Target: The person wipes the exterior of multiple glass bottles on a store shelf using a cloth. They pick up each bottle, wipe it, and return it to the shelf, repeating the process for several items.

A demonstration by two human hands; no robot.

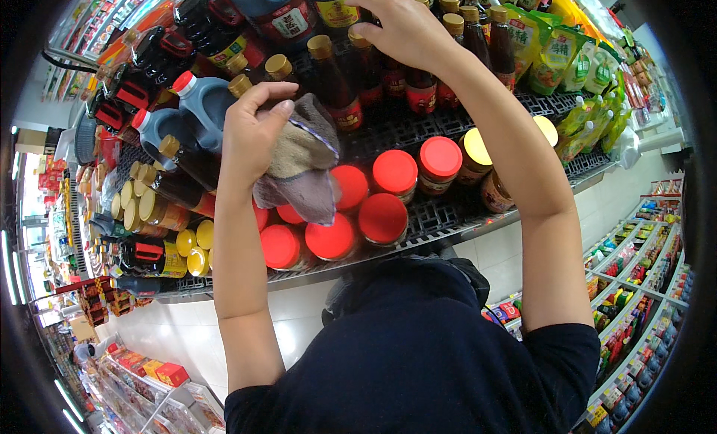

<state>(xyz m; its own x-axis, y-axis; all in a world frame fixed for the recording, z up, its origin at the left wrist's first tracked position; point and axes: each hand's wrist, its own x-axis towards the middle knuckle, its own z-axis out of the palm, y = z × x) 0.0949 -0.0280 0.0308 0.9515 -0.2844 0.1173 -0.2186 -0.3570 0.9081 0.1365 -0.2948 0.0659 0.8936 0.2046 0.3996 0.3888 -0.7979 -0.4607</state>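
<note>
My left hand (252, 134) has hold of a grey and beige cloth (302, 165), which hangs over red-lidded jars (330, 237) at the shelf's front. Higher up, my right hand (406, 30) reaches over a row of gold-capped sauce bottles (336, 86). Its thumb and fingers are spread, with the thumb by the gold cap of one dark bottle (367, 70); whether they touch is unclear. A blue-capped jug with a yellow label (333, 11) stands behind the fingertips. More jars, some with yellow lids (476, 147), sit below my right forearm.
The black lattice shelf (431, 215) has a metal front edge. Large dark jugs (162, 56) and blue-grey jugs (204, 106) crowd the left. Green seasoning pouches (552, 58) stand on the right. Other stocked shelves (633, 299) line the tiled aisle (302, 305).
</note>
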